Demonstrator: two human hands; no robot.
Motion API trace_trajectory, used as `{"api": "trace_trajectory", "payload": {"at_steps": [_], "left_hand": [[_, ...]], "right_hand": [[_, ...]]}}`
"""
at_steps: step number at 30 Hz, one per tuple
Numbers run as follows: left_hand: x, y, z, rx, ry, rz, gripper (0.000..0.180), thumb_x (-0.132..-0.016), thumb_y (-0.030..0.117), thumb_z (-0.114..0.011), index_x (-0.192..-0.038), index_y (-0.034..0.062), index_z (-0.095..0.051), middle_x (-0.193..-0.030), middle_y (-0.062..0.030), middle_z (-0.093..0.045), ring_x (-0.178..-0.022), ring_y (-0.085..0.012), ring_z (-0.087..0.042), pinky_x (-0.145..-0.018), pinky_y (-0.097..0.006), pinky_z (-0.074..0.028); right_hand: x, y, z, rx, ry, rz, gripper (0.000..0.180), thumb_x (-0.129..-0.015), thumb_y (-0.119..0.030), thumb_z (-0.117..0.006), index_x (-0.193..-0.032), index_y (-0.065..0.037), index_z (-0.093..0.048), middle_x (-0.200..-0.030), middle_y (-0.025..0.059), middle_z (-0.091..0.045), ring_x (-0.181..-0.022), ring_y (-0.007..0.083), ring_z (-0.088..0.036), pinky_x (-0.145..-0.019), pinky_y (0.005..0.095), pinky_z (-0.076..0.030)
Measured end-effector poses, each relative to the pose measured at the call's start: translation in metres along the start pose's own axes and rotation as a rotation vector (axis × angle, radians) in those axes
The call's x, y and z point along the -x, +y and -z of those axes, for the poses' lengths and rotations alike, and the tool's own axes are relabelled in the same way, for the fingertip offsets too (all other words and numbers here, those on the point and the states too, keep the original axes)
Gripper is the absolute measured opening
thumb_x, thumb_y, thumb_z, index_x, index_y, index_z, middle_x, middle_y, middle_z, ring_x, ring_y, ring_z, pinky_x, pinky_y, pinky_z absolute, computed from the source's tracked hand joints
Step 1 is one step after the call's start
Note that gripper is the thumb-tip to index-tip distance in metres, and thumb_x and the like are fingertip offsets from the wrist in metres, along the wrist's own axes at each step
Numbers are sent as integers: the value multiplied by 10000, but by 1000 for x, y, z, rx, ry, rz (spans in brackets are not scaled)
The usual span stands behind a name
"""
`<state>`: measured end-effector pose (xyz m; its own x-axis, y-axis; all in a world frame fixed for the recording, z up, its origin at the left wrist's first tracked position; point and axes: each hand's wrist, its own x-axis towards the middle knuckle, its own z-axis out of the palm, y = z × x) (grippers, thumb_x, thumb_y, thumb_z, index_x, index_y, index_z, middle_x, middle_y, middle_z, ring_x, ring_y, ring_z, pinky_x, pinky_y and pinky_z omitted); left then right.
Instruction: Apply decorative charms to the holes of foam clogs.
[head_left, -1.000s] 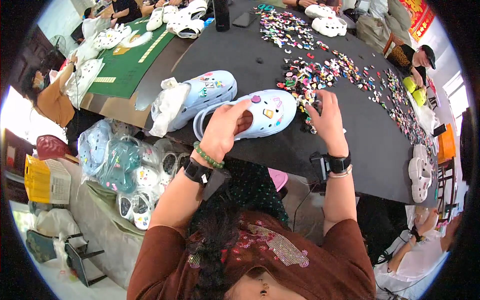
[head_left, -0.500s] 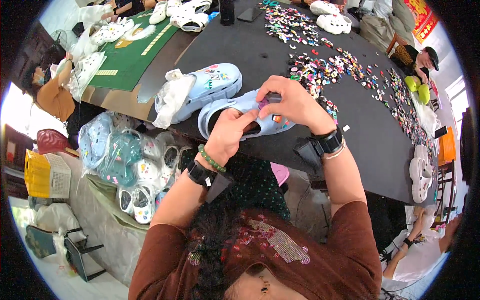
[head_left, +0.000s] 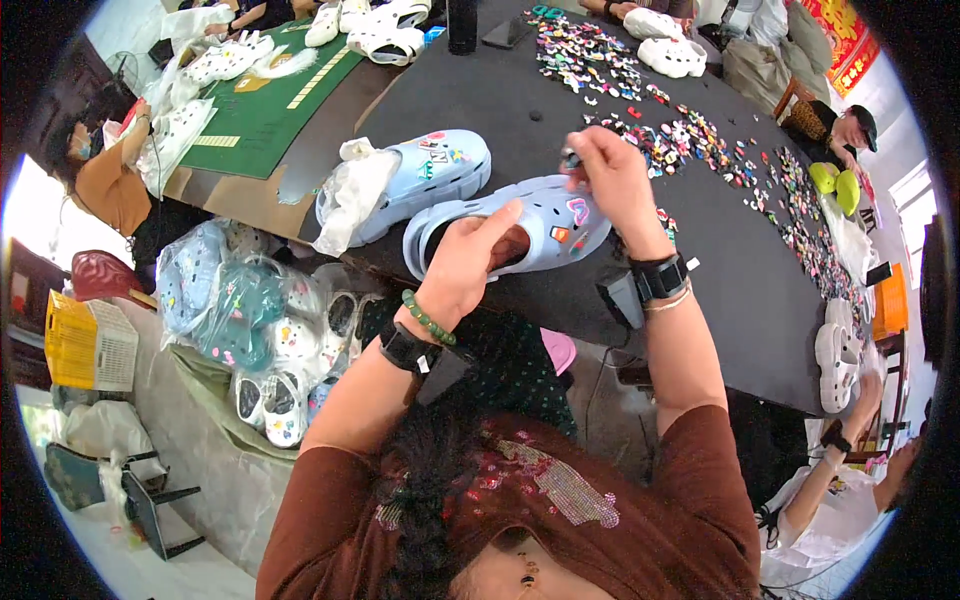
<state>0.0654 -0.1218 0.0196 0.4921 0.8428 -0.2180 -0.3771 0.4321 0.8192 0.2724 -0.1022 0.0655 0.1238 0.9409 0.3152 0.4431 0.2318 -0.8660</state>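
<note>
The right hand (head_left: 615, 190) pinches a small dark piece (head_left: 571, 158) near the toe of a blue clog (head_left: 540, 228); the left hand (head_left: 465, 265) clasps that clog, reaching into its opening, over the black table (head_left: 745, 325). Just beside sits a second clog (head_left: 445, 165); loose charms (head_left: 690, 142) lie beyond.

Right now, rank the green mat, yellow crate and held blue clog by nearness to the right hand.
In the head view, from the right hand:
1. held blue clog, just lower left
2. green mat, upper left
3. yellow crate, far left
</note>
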Motion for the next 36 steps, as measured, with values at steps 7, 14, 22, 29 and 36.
{"api": "trace_trajectory", "payload": {"at_steps": [7,14,22,29,36], "left_hand": [[-10,11,3,-431,-73,-76,415,-953,359,-636,-992,-54,-643,-915,-58,-677,-798,-116,-586,-748,-273,-474],[-4,12,-12,-1252,168,-653,231,-872,189,-680,-883,-34,-623,-764,-191,-665,-761,-360,-657,-678,-443,-491],[-5,29,6,-1294,361,-782,170,-847,155,-706,-849,-3,-645,-724,-164,-671,-659,-309,-668,-613,-380,-509],[-18,61,64,-1463,738,-1025,319,-845,232,-713,-974,-20,-567,-902,-234,-605,-862,-404,-591,-768,-448,-473],[-49,75,72,-1618,716,-529,549,-826,490,-679,-733,-51,-664,-758,-267,-657,-758,-427,-652,-689,-476,-515]], "right_hand": [[10,51,67,543,237,86,179,-917,-175,-602,-903,-16,-684,-732,171,-665,-649,310,-664,-610,383,-503],[24,81,92,628,99,-123,230,-864,-219,-679,-931,1,-685,-862,195,-685,-811,349,-668,-726,423,-516],[55,17,23,567,-239,293,1010,-619,-324,-893,-1462,-151,-366,-1519,206,-308,-1408,433,-270,-1133,524,-289],[60,31,-12,559,-318,207,1177,-523,-255,-938,-1496,-208,-276,-1546,246,-174,-1372,488,-281,-1091,565,-351],[57,32,-20,609,-242,212,1172,-508,-188,-935,-1494,-212,-301,-1535,221,-208,-1349,472,-313,-1083,557,-363]]}}
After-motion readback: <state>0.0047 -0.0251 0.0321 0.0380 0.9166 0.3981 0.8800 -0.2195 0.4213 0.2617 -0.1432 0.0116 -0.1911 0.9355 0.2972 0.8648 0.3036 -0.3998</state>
